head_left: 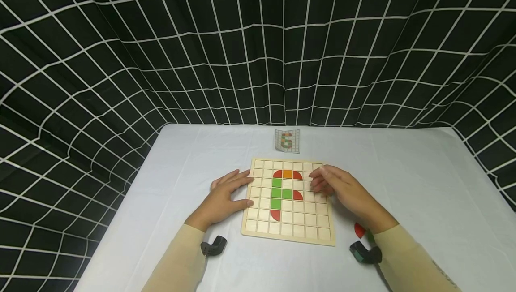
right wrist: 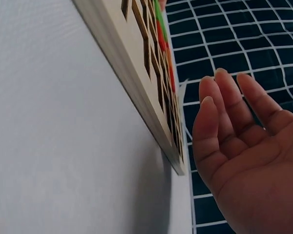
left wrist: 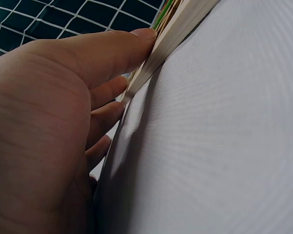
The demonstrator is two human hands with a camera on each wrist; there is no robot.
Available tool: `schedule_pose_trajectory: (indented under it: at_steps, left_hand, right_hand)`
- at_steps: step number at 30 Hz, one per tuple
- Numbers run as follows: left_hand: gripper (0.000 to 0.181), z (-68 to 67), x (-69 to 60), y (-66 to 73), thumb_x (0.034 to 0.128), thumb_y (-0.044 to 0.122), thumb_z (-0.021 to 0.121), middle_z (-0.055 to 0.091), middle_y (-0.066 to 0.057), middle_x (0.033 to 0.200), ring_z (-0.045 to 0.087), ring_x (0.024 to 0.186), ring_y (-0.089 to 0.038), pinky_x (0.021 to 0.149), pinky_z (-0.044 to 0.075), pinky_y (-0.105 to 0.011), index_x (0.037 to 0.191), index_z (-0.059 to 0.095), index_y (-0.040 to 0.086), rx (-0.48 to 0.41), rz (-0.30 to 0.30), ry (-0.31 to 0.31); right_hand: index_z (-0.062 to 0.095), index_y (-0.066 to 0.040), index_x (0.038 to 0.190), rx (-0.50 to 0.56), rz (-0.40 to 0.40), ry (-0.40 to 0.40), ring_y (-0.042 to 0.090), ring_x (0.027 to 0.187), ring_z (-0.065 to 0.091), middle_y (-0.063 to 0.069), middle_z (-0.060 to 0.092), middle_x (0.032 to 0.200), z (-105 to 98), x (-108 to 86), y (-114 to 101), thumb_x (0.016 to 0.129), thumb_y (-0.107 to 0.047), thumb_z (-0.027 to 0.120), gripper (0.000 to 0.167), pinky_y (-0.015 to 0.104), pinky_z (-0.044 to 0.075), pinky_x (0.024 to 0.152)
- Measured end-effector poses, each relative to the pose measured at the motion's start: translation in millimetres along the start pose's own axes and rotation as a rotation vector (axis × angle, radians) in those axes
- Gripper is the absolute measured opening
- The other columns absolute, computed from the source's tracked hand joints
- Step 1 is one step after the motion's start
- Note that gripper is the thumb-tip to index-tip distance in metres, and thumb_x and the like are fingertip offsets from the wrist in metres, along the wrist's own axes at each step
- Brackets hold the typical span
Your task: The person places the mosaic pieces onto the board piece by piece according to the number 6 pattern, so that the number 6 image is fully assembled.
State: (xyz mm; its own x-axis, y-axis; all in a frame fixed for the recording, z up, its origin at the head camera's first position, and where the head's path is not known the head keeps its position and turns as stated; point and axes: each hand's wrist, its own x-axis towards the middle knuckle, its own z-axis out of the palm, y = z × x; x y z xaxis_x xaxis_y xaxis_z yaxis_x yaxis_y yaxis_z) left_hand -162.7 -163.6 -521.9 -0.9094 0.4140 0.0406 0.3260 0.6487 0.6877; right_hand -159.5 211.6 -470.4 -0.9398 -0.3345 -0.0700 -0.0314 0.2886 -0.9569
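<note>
A light wooden grid board (head_left: 298,218) lies on the table with coloured pieces set in its squares. Along the top of the pattern an orange square (head_left: 287,174) sits between two red quarter-round pieces. Several green squares (head_left: 276,193) run down from there, with a red quarter-round piece (head_left: 275,215) at the bottom and another (head_left: 297,195) at the middle right. My left hand (head_left: 226,199) rests with its fingertips and thumb against the board's left edge. Over the board's right side hovers my right hand (head_left: 339,188), its fingers loosely bent and holding nothing in the right wrist view.
Behind the board lies a small printed pattern card (head_left: 287,141). A loose red quarter-round piece (head_left: 359,230) and a partly hidden green piece (head_left: 369,236) lie beside my right wrist. Black wrist devices show at both sleeves. A black gridded curtain (head_left: 258,50) surrounds the white table (head_left: 209,148).
</note>
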Motion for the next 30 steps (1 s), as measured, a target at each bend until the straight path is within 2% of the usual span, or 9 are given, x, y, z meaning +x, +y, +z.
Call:
schedule_pose_trajectory:
  at_steps: [7, 13, 30]
  left_hand:
    - [0.068, 0.5, 0.1, 0.0, 0.0950, 0.040, 0.086, 0.043, 0.006, 0.170, 0.024, 0.162, -0.024, 0.125, 0.009, -0.055, 0.156, 0.062, 0.023, 0.002, 0.004, 0.003]
    - [0.068, 0.0, -0.4, 1.5, 0.0954, 0.039, 0.086, 0.043, 0.006, 0.170, 0.023, 0.162, -0.025, 0.125, 0.008, -0.056, 0.156, 0.062, 0.022, -0.004, 0.004, -0.003]
    - [0.068, -1.2, -0.6, 3.1, 0.0950, 0.038, 0.087, 0.043, 0.006, 0.170, 0.023, 0.162, -0.025, 0.125, 0.008, -0.055, 0.156, 0.062, 0.022, -0.011, 0.002, 0.000]
  right_hand:
    - [0.068, 0.000, 0.133, -0.067, 0.000, 0.008, 0.033, 0.105, 0.071, 0.014, 0.073, 0.116, -7.5, -7.6, 3.1, 0.120, -0.039, 0.042, 0.049, 0.036, 0.057, 0.094]
    - [0.065, 0.004, 0.133, -0.070, -0.041, 0.001, 0.036, 0.104, 0.071, 0.015, 0.072, 0.115, -15.0, -13.9, 3.6, 0.120, -0.031, 0.042, 0.044, 0.038, 0.059, 0.092]
    - [0.065, 0.004, 0.136, -0.170, -0.086, 0.023, 0.031, 0.105, 0.070, 0.011, 0.072, 0.118, -35.0, -31.9, 7.1, 0.121, -0.028, 0.037, 0.045, 0.034, 0.058, 0.087]
